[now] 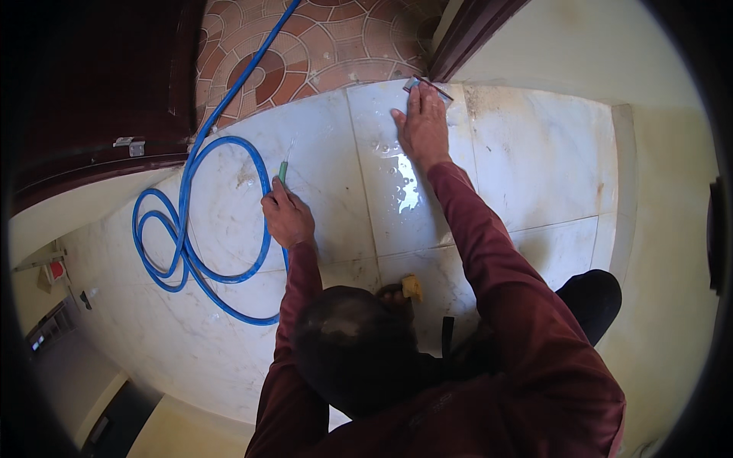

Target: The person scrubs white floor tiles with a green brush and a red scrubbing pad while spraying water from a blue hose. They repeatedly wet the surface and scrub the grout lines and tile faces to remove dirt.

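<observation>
My left hand [289, 217] is closed around the end of a blue hose [263, 191], whose green tip [283, 171] sticks out past my fingers. A thin clear streak, seemingly water, runs forward from that tip. Farther ahead and to the right, my right hand [424, 126] lies with its fingers stretched over a flat rectangular pad [445, 95] with a brown edge. The pad sits on the marble floor [412, 229] at the doorway edge, close to the foot of the door frame. My palm and fingers hide most of it. Wet patches shine on the tile just behind that hand.
The blue hose loops across the left floor and runs out over the brown patterned paving [305, 53]. A dark door [99, 91] stands at left; a brown door frame [473, 34] and cream wall [672, 168] are at right. A yellow sponge-like block [412, 288] lies near me.
</observation>
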{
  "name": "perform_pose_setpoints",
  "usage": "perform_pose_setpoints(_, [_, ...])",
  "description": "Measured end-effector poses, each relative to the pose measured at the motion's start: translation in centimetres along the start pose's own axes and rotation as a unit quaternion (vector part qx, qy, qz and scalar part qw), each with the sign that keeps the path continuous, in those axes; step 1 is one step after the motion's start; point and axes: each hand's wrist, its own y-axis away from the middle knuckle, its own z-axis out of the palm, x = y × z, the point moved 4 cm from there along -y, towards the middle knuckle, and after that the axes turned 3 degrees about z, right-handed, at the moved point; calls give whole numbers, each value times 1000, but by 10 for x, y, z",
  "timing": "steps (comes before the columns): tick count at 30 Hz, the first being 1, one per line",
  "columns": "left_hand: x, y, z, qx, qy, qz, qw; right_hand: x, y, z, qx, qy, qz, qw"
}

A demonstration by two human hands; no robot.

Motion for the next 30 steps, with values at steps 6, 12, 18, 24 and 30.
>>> perform_pose_setpoints(6, [2,1,-2,2,7,-1,1000,-12,5,2,-4,-69,-51,996])
perform_pose_setpoints(12, [-5,3,5,10,23,11,1000,-3,-13,-17,20,-86,-27,996])
perform_pose_setpoints(18, [-4,1,-4,35,12,13,999,-13,22,-4,-13,-63,-56,996])
perform_pose_setpoints(24, [7,0,2,-13,34,5,999,-5,-36,-6,0,-43,-4,999])
perform_pose_setpoints(30, [-6,0,2,13,3,5,1000,-5,-4,-3,11,-58,-11,998])
